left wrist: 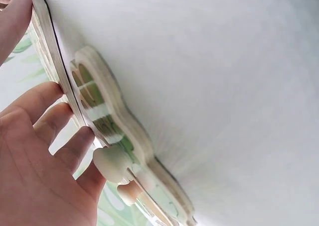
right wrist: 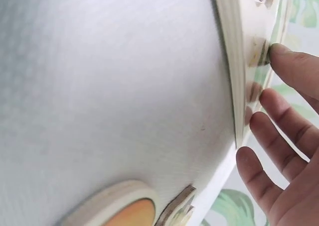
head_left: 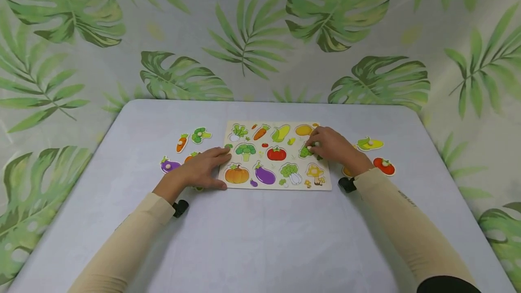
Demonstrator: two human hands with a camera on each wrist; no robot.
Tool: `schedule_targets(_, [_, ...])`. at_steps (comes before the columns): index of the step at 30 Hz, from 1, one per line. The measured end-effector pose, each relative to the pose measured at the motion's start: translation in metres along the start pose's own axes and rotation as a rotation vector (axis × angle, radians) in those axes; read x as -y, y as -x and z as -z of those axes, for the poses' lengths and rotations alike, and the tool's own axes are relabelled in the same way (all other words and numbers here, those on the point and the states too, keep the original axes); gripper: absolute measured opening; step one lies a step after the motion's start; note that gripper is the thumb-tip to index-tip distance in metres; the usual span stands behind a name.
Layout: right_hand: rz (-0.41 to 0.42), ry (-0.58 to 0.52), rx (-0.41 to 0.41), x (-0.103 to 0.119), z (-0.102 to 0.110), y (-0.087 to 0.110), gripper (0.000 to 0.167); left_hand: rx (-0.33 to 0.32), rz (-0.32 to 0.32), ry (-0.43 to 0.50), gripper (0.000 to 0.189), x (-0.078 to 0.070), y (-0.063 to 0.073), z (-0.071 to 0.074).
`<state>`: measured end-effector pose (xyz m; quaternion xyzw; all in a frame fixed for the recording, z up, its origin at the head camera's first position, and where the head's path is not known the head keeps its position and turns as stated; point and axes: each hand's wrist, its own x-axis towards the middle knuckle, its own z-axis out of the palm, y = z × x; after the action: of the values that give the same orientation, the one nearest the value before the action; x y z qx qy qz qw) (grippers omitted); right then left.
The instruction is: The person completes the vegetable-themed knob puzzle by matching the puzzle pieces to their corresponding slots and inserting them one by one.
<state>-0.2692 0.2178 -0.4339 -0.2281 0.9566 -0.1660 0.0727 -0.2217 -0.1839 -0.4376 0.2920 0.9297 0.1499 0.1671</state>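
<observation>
A pale puzzle board [head_left: 293, 150] printed with vegetables lies flat on the table. My left hand [head_left: 203, 166] rests along its left edge; in the left wrist view the fingers [left wrist: 75, 146] are extended and touch the board's side. At the board's right side, my right hand [head_left: 335, 146] pinches a green vegetable puzzle piece [head_left: 304, 152] over the board, its lower part hidden by the fingers. In the right wrist view the thumb [right wrist: 294, 69] is at the board's surface, while other fingers reach toward its edge.
Left of the board lie knobbed pieces: a carrot [head_left: 182, 143], a broccoli [head_left: 201, 135] and an eggplant [head_left: 169, 165], others partly under the left hand. On the right are a corn [head_left: 372, 144] and a tomato [head_left: 384, 166]. Leaf-patterned cloth [head_left: 252, 35] hangs behind the table.
</observation>
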Motion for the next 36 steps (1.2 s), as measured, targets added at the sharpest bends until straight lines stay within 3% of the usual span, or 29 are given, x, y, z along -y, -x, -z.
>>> schedule_targets(11, [-0.015, 0.016, 0.016, 0.001, 0.003, -0.002, 0.020, -0.006, -0.016, 0.011, 0.082, 0.000, 0.000, 0.002])
schedule_targets(17, [-0.060, -0.023, 0.035, -0.005, 0.015, 0.006, 0.032, 0.002, -0.001, 0.020, 0.082, -0.001, 0.001, 0.004])
schedule_targets(28, [-0.124, -0.014, -0.048, -0.055, 0.052, 0.034, 0.031, 0.002, 0.012, 0.029, 0.083, -0.001, 0.001, 0.003])
schedule_targets(36, [-0.290, -0.118, -0.019, -0.098, 0.059, 0.055, 0.038, -0.001, 0.012, 0.024, 0.086, -0.001, -0.001, 0.001])
